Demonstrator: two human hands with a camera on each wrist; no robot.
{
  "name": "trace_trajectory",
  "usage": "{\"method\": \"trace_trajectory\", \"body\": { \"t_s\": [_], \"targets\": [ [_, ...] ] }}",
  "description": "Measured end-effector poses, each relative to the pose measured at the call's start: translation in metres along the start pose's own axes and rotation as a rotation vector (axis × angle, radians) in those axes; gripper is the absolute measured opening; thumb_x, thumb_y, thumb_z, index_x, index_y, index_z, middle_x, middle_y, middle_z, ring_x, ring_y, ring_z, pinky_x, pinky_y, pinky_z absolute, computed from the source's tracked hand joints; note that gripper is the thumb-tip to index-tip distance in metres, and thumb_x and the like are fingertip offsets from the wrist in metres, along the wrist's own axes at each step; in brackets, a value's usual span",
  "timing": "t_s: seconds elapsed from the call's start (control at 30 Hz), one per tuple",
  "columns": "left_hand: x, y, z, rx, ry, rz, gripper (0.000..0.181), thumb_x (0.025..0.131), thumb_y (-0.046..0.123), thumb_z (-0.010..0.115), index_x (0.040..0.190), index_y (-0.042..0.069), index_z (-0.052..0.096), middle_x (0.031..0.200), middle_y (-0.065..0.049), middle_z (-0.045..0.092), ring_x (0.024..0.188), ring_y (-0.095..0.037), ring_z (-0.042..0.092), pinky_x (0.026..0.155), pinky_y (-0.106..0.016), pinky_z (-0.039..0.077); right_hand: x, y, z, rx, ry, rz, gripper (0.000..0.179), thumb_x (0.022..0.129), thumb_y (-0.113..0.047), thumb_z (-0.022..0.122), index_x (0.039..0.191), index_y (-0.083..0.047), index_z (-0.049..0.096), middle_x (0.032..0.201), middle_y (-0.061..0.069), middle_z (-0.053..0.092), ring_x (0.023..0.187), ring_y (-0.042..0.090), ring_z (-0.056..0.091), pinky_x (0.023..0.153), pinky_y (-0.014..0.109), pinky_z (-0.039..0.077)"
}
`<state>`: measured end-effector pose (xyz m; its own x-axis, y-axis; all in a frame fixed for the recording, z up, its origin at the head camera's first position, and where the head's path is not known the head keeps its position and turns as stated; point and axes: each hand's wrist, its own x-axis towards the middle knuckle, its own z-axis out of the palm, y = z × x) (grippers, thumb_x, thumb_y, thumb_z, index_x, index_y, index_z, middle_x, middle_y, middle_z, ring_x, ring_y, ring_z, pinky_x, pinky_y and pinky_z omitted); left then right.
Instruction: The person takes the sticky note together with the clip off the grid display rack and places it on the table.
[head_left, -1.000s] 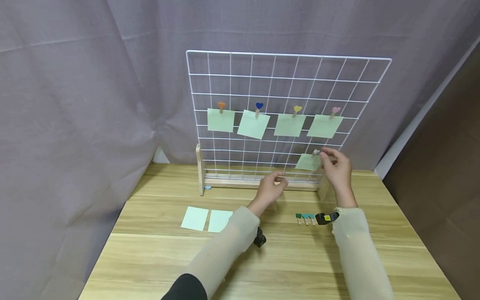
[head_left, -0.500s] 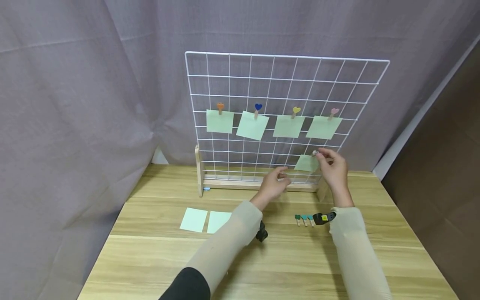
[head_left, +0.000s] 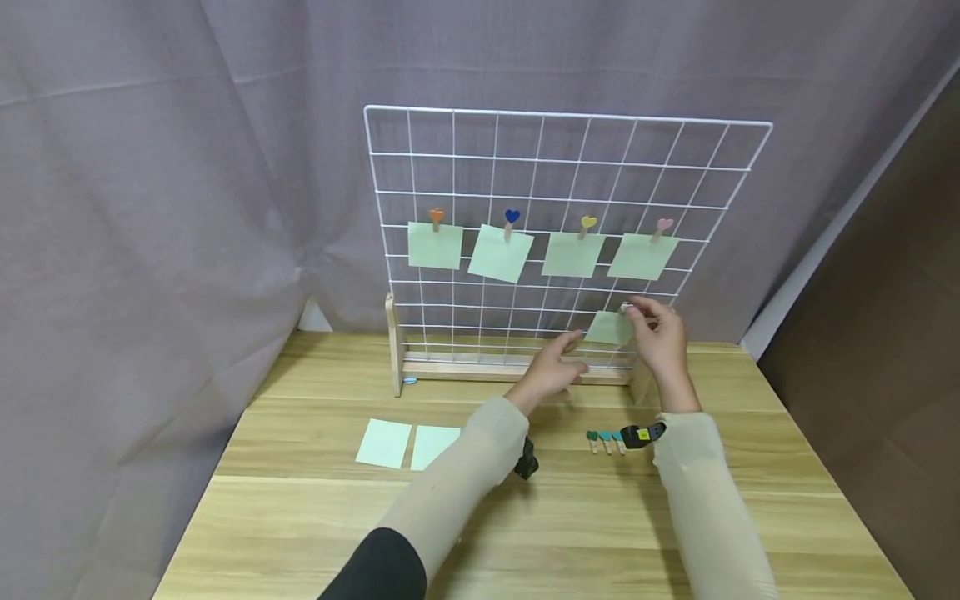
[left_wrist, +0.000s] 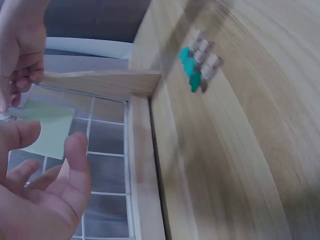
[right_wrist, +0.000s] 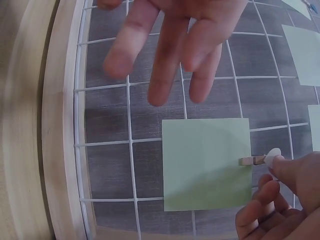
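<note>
My right hand [head_left: 662, 340] pinches a small wooden clothespin [right_wrist: 254, 160] with a white heart-shaped top between thumb and fingers. That clothespin sits over the edge of a light green paper note [right_wrist: 206, 165], which lies against the lower right of the white wire grid [head_left: 512, 302]. My left hand [head_left: 551, 367] is just left of this note, its fingers extended and apart from the paper, holding nothing. Higher up, several green notes [head_left: 435, 247] hang in a row from clothespins with orange, blue [head_left: 512, 217], yellow and pink hearts.
On the wooden table [head_left: 570, 533], two green notes [head_left: 383, 442] lie at the left, one partly covered by my left sleeve. Three clothespins [left_wrist: 199, 60] with green and teal hearts lie near my right wrist. A wooden stand [head_left: 393, 346] supports the grid; a grey curtain [head_left: 187, 208] hangs behind.
The left hand has shifted slightly right towards the lower note, and its fingers have spread. The right hand keeps its pinch on the clothespin at nearly the same spot.
</note>
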<state>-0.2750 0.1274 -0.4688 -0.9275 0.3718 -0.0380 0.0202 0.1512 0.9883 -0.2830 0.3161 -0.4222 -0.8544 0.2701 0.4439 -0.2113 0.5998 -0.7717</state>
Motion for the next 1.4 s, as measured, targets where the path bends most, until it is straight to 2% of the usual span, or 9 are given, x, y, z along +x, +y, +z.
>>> {"method": "trace_trajectory", "body": {
  "t_s": [0.23, 0.4, 0.57, 0.67, 0.83, 1.0, 1.17, 1.27, 1.4],
  "targets": [
    [0.007, -0.003, 0.005, 0.016, -0.035, -0.002, 0.089, 0.088, -0.008, 0.066, 0.166, 0.023, 0.034, 0.168, -0.007, 0.039, 0.071, -0.020, 0.062, 0.055, -0.035, 0.060, 0.000, -0.001, 0.000, -0.001, -0.001, -0.002, 0.027, 0.106, -0.008, 0.062, 0.128, 0.006, 0.070, 0.110, 0.031, 0.070, 0.079, -0.004, 0.049, 0.095, 0.031, 0.040],
    [0.013, -0.004, 0.001, -0.031, -0.075, -0.003, 0.096, 0.086, -0.009, 0.061, 0.169, 0.020, 0.024, 0.171, -0.010, 0.031, 0.073, -0.021, 0.060, 0.073, -0.055, 0.062, 0.002, 0.000, 0.001, 0.014, -0.019, -0.015, 0.026, 0.106, -0.006, 0.061, 0.127, 0.007, 0.070, 0.110, 0.030, 0.069, 0.083, -0.004, 0.049, 0.080, 0.017, 0.041],
    [0.018, -0.004, -0.003, -0.053, -0.096, -0.019, 0.094, 0.085, -0.012, 0.060, 0.168, 0.021, 0.029, 0.169, -0.012, 0.035, 0.074, -0.022, 0.061, 0.066, -0.041, 0.057, 0.003, 0.001, 0.003, 0.015, -0.036, -0.037, 0.026, 0.106, -0.006, 0.061, 0.125, 0.008, 0.070, 0.107, 0.031, 0.070, 0.079, -0.006, 0.050, 0.071, 0.013, 0.041],
    [0.020, -0.001, -0.002, -0.071, -0.109, -0.010, 0.091, 0.086, -0.013, 0.060, 0.166, 0.018, 0.033, 0.165, -0.013, 0.042, 0.094, -0.035, 0.070, 0.059, -0.031, 0.054, 0.002, 0.001, 0.003, 0.008, -0.025, -0.042, 0.025, 0.106, -0.007, 0.061, 0.124, 0.007, 0.071, 0.105, 0.031, 0.070, 0.077, -0.005, 0.050, 0.072, 0.015, 0.041],
    [0.019, 0.005, 0.004, -0.078, -0.088, -0.002, 0.077, 0.091, -0.012, 0.061, 0.161, 0.013, 0.042, 0.142, -0.014, 0.061, 0.109, -0.045, 0.069, 0.051, -0.024, 0.048, 0.001, 0.001, 0.003, 0.008, -0.022, -0.032, 0.025, 0.106, -0.006, 0.061, 0.125, 0.006, 0.071, 0.107, 0.030, 0.071, 0.079, -0.004, 0.051, 0.076, 0.019, 0.041],
    [0.020, 0.013, 0.010, -0.087, -0.082, -0.022, 0.052, 0.100, -0.001, 0.065, 0.151, 0.005, 0.054, 0.115, -0.007, 0.070, 0.085, -0.024, 0.067, 0.054, -0.025, 0.048, 0.000, -0.001, 0.002, 0.024, -0.026, -0.021, 0.025, 0.106, -0.006, 0.060, 0.126, 0.007, 0.071, 0.108, 0.031, 0.071, 0.076, -0.007, 0.050, 0.092, 0.033, 0.043],
    [0.020, 0.016, 0.014, -0.086, -0.043, -0.020, 0.027, 0.106, 0.016, 0.066, 0.126, -0.001, 0.072, 0.084, -0.001, 0.066, 0.071, -0.017, 0.058, 0.057, -0.026, 0.045, -0.001, -0.001, 0.003, 0.048, -0.029, -0.036, 0.025, 0.106, -0.005, 0.061, 0.126, 0.007, 0.071, 0.108, 0.033, 0.071, 0.075, -0.006, 0.052, 0.120, 0.047, 0.026],
    [0.020, 0.015, 0.019, -0.041, 0.007, -0.001, 0.023, 0.105, 0.015, 0.066, 0.116, -0.002, 0.077, 0.088, -0.009, 0.072, 0.064, -0.011, 0.055, 0.056, -0.024, 0.044, 0.000, 0.000, 0.003, 0.048, -0.029, -0.028, 0.025, 0.106, -0.006, 0.061, 0.126, 0.006, 0.071, 0.109, 0.032, 0.072, 0.076, -0.005, 0.053, 0.113, 0.038, 0.034],
    [0.020, 0.017, 0.025, 0.037, 0.069, 0.012, 0.019, 0.104, 0.012, 0.067, 0.106, -0.003, 0.079, 0.097, -0.016, 0.075, 0.060, -0.006, 0.051, 0.055, -0.020, 0.042, -0.001, 0.000, 0.003, 0.033, -0.026, -0.020, 0.025, 0.107, -0.008, 0.061, 0.125, 0.005, 0.072, 0.109, 0.029, 0.072, 0.079, -0.004, 0.053, 0.080, 0.023, 0.043]
  ]
}}
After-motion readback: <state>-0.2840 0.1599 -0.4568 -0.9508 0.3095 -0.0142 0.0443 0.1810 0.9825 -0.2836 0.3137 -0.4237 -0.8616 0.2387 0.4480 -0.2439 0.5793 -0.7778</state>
